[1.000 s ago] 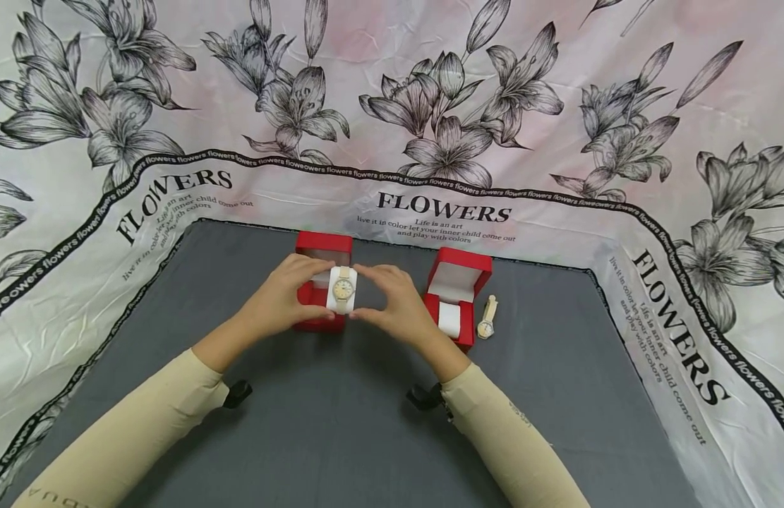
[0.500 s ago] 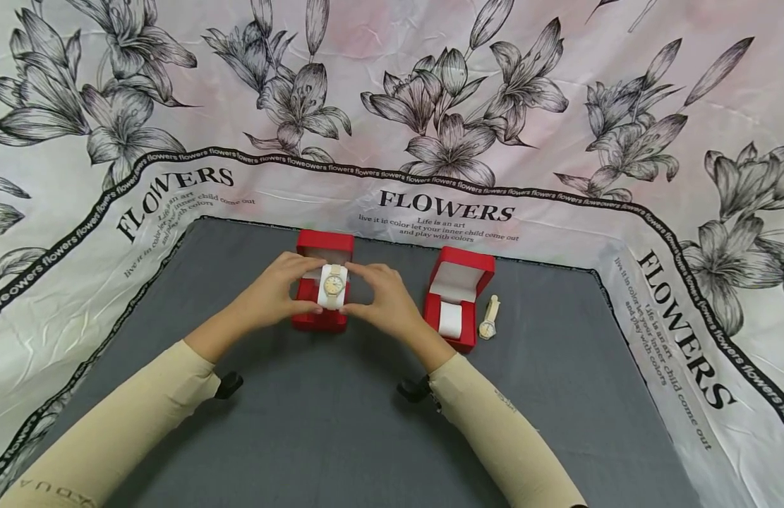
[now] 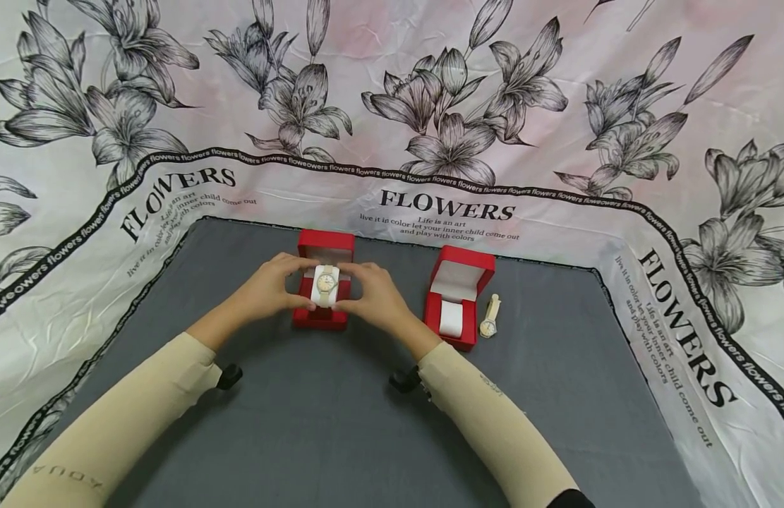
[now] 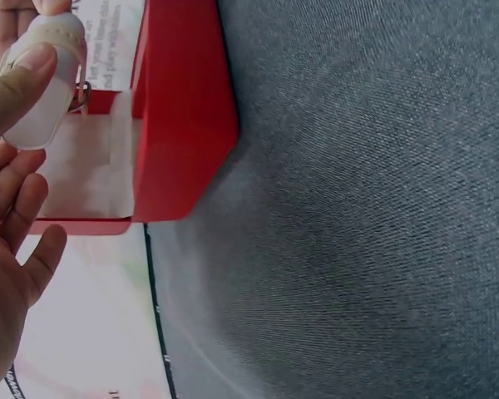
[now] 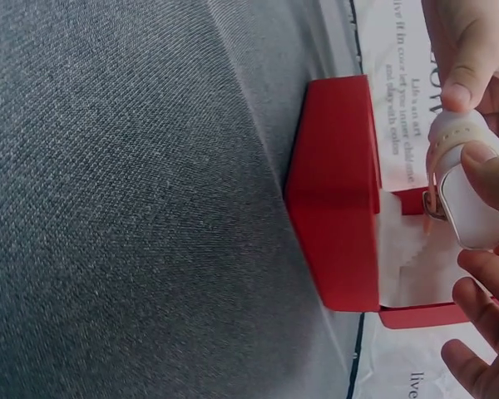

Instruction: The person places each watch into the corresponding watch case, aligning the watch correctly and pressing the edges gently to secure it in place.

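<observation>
A wristwatch [image 3: 326, 283] with a cream strap is wrapped round a white watch cushion [image 3: 316, 294]. My left hand [image 3: 267, 286] pinches the cushion's left end between thumb and fingers, and my right hand [image 3: 377, 300] pinches the right end. Both hold it above an open red watch box [image 3: 326, 240], whose lid stands up behind. In the left wrist view the strap's buckle [image 4: 81, 96] hangs beside the cushion, and my thumb presses the end. The right wrist view shows the cushion [image 5: 476, 208] over the box [image 5: 333, 191], apart from its base.
To the right, a second open red box [image 3: 435, 310] holds a bare white cushion [image 3: 451, 319]. Another cream-strapped watch [image 3: 490, 316] lies beside it on the grey cloth [image 3: 328, 423]. Flower-printed fabric [image 3: 449, 148] rises behind the table.
Both hands have carried the watch and cushion a little to the left, from the box's right side to over its middle. The other box and watch stay in place.
</observation>
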`<state>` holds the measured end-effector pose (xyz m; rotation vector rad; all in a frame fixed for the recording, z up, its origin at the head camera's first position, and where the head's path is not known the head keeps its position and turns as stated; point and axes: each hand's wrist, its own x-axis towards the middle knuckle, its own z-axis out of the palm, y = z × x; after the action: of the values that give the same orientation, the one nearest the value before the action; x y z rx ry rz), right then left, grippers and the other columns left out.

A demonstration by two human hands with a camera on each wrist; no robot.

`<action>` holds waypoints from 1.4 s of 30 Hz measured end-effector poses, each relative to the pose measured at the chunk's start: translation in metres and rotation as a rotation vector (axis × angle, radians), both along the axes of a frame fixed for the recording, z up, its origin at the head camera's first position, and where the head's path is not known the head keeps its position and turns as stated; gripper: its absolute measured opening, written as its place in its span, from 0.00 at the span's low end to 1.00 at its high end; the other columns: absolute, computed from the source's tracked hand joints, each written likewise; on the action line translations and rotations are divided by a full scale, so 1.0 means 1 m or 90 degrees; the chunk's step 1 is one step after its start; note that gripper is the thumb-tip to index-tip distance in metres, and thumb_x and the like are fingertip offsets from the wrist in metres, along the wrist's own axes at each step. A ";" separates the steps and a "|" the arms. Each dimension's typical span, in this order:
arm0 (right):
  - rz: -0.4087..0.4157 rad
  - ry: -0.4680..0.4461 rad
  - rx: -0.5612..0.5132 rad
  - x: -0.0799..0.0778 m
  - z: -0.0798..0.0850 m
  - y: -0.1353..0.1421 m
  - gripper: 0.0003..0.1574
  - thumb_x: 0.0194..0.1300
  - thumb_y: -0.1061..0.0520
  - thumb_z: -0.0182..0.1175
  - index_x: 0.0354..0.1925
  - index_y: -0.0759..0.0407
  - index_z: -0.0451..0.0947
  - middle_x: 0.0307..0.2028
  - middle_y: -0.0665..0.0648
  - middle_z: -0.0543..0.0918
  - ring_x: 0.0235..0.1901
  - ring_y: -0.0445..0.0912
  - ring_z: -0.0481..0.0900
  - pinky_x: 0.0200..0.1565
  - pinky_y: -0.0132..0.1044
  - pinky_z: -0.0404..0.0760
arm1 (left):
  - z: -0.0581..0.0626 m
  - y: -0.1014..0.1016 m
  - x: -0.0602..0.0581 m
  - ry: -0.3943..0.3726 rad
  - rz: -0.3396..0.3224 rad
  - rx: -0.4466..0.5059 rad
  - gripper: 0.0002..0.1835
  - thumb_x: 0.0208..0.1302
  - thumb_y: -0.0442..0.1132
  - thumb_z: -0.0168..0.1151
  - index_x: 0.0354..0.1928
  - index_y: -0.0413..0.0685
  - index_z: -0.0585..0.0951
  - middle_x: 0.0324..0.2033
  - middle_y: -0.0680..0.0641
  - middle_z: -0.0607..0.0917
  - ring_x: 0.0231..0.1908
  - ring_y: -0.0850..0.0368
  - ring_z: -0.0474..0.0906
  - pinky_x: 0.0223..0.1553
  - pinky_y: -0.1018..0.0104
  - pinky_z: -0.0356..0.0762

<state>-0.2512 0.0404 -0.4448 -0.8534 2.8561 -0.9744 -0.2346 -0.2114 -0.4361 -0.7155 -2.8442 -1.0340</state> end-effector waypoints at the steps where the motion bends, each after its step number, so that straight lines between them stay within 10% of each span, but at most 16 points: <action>1: 0.000 -0.002 0.002 -0.001 -0.001 -0.001 0.47 0.57 0.43 0.78 0.72 0.46 0.72 0.64 0.52 0.78 0.65 0.52 0.71 0.62 0.52 0.76 | -0.001 0.000 -0.001 -0.008 0.003 0.000 0.45 0.49 0.46 0.84 0.70 0.47 0.75 0.57 0.39 0.80 0.58 0.42 0.72 0.53 0.41 0.76; 42: 0.003 -0.034 0.033 -0.012 -0.027 -0.011 0.43 0.55 0.45 0.79 0.68 0.47 0.77 0.58 0.53 0.83 0.57 0.48 0.75 0.60 0.51 0.76 | -0.033 -0.005 -0.017 -0.104 0.037 -0.037 0.44 0.50 0.51 0.83 0.69 0.48 0.76 0.59 0.39 0.78 0.61 0.41 0.73 0.61 0.38 0.72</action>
<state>-0.2629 0.0295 -0.4715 -0.8172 2.8188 -0.9052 -0.2520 -0.2163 -0.4695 -0.5718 -3.0256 -1.0511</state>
